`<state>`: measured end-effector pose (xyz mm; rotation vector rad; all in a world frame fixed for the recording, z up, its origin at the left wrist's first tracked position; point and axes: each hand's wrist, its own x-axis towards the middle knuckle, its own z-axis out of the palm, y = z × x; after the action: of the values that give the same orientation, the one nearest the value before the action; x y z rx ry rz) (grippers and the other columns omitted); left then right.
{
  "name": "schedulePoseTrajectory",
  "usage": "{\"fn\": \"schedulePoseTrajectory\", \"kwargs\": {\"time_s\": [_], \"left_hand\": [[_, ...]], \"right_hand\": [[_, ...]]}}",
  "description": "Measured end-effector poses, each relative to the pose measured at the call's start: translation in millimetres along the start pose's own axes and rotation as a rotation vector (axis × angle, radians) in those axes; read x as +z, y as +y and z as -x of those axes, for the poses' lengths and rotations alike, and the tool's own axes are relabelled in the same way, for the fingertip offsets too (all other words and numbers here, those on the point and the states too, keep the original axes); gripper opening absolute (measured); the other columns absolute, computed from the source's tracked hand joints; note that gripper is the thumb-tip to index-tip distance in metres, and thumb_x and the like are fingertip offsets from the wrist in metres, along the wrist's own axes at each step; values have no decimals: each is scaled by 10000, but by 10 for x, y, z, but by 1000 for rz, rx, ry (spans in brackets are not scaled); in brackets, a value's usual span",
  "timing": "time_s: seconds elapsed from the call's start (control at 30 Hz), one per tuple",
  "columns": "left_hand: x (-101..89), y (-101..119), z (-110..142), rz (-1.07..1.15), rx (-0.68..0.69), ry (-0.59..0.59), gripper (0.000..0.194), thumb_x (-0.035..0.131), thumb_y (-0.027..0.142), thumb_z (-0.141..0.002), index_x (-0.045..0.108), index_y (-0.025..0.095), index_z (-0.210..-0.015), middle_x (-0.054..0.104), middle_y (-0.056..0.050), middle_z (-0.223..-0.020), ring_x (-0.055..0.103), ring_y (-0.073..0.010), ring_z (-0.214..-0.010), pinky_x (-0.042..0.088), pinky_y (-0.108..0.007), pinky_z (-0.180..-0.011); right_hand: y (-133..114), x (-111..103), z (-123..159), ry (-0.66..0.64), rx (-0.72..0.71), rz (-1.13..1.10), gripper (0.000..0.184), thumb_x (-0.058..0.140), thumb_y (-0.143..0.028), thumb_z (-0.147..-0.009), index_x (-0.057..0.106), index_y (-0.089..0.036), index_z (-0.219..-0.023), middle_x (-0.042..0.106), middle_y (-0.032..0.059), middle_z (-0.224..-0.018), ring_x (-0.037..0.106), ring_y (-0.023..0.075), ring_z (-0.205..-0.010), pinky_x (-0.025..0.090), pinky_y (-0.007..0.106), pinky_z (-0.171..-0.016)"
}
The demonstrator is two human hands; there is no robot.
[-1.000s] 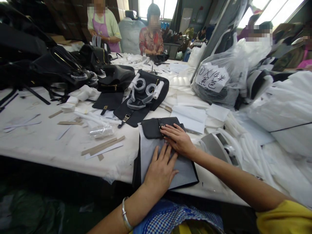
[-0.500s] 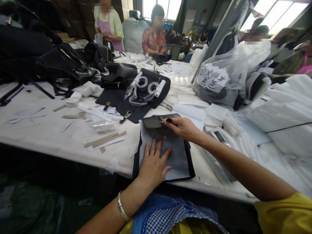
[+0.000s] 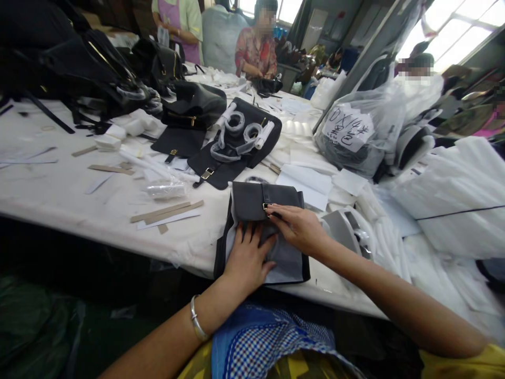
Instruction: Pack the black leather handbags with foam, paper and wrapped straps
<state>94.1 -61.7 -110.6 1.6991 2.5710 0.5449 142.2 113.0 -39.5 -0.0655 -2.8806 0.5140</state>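
Observation:
A flat black bag (image 3: 258,202) lies at the near table edge, its front covered by a grey tissue sheet (image 3: 286,258). The black flap with a strap and small gold buckle (image 3: 266,202) is folded down over the sheet. My left hand (image 3: 246,258) lies flat on the tissue with fingers spread. My right hand (image 3: 298,227) rests at the flap's lower edge, its fingertips pinching the strap just below the buckle.
More black bags (image 3: 232,142) and foam-wrapped straps lie further up the white table (image 3: 59,195). Cardboard strips (image 3: 165,211) sit to the left. A tied plastic sack with a handwritten label (image 3: 349,131) and stacked white sheets are on the right. Other people work at the far end.
The flap was lifted, then folded down over the tissue. My right hand followed it down to the strap. My left hand stayed flat on the sheet, sliding slightly toward me.

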Motion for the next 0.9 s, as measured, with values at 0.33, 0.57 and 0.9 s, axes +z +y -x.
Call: {"fn": "schedulePoseTrajectory", "kwargs": {"time_s": [0.33,0.57,0.9], "left_hand": [[39,-35,8,-29,20,23,610,570,575,-884,502,279,-1413,474,-161,-1470,420,-379,-1341,208,-579,-1158],[43,-48,11,-33,32,48,636,582,579,-876,482,281,-1429,470,-158,-1470,412,-376,-1350,207,-584,-1161],[-264,39,23,44,39,4,347,562,377,-940,635,138,-1180,681,-145,-1170,613,-299,-1130,460,-450,-1025]], "right_hand": [[469,479,193,5,-203,48,419,525,-157,-938,585,-204,-1350,592,109,-1386,505,250,-1341,431,498,-1123],[381,384,211,74,-166,-29,329,505,-216,-973,654,-255,-1263,666,72,-1300,609,217,-1234,453,464,-1111],[435,496,283,45,-233,81,463,466,-115,-936,535,-184,-1389,556,120,-1431,497,224,-1350,393,496,-1145]]}}
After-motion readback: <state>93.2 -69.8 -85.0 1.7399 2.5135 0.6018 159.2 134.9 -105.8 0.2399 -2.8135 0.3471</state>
